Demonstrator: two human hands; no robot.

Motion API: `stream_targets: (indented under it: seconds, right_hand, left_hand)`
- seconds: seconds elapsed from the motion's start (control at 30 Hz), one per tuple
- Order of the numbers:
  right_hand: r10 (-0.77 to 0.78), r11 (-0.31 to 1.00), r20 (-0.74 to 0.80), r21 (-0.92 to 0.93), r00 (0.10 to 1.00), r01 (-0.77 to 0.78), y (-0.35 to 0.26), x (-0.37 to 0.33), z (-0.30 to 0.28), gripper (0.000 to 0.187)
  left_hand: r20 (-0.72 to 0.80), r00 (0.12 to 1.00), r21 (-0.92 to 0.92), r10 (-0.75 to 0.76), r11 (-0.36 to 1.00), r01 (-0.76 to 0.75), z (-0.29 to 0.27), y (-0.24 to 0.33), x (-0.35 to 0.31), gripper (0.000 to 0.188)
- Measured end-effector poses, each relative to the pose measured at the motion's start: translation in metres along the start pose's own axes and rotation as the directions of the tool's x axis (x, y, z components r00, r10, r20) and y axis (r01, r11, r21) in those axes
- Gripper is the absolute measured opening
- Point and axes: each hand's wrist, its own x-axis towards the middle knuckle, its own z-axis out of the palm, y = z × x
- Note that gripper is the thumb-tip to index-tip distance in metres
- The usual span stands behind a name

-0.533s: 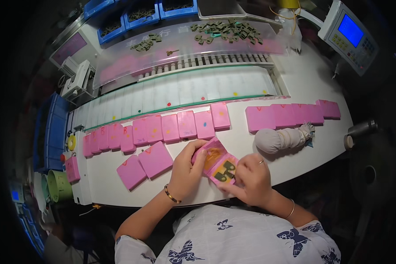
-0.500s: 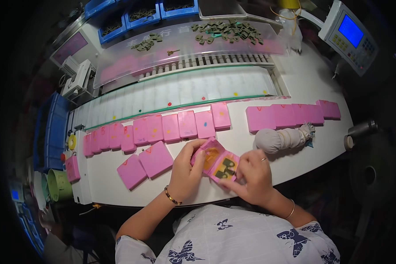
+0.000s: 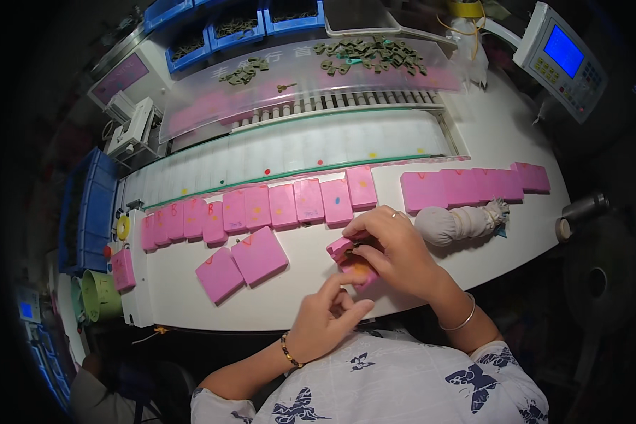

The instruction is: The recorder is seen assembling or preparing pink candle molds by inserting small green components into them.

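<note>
A small pink rubber mold (image 3: 340, 247) with a yellowish-stained inside is parted between my hands near the table's front edge. My right hand (image 3: 394, 254) is closed around its far and right side, with the thumb reaching in between the two halves. A dark bit shows by that thumb, too hidden to name. At the near side, my left hand (image 3: 328, 314) stretches its index finger to the lower half of the mold, its other fingers loosely bent and holding nothing. Two closed pink blocks (image 3: 260, 256) lie to the left of my hands.
A row of pink blocks (image 3: 283, 205) stands behind my hands, with more pink blocks (image 3: 459, 187) at the right. A tied cloth bag (image 3: 459, 222) lies by my right hand. Dark green pieces (image 3: 374, 56) cover a clear sheet at the back. A control panel (image 3: 564, 56) stands far right.
My left hand has let go of the mold and come nearer and lower. My right hand has moved over the mold and taken hold of it. The green pieces inside are now covered.
</note>
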Motion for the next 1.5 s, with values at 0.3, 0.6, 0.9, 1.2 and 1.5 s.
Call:
stream_targets:
  seconds: [0.3,0.6,0.9,1.2,1.5]
  right_hand:
    - [0.035,0.998,-0.198,0.060,0.980,-0.024,0.005,-0.011,0.022,0.043]
    - [0.272,0.962,-0.213,0.087,0.938,-0.259,0.015,-0.031,0.031,0.041]
    - [0.056,0.980,-0.304,-0.167,0.951,-0.111,0.015,-0.028,0.032,0.030]
    - [0.000,0.983,-0.316,-0.174,0.949,-0.058,0.014,-0.029,0.030,0.026]
    - [-0.025,0.991,-0.296,-0.133,0.955,-0.015,0.019,-0.029,0.032,0.028]
  left_hand:
    - [-0.161,0.951,0.061,0.262,0.965,-0.256,-0.027,0.008,0.055,0.023]
    - [-0.111,0.993,-0.217,0.029,0.975,-0.053,-0.040,-0.006,0.067,0.028]
    - [-0.018,0.998,-0.363,-0.052,0.931,0.042,-0.048,-0.010,0.067,0.033]
    - [-0.021,0.988,-0.413,-0.151,0.901,0.129,-0.045,0.009,0.069,0.027]
    - [-0.064,0.998,-0.063,-0.022,0.998,0.018,-0.037,0.020,0.076,0.024]
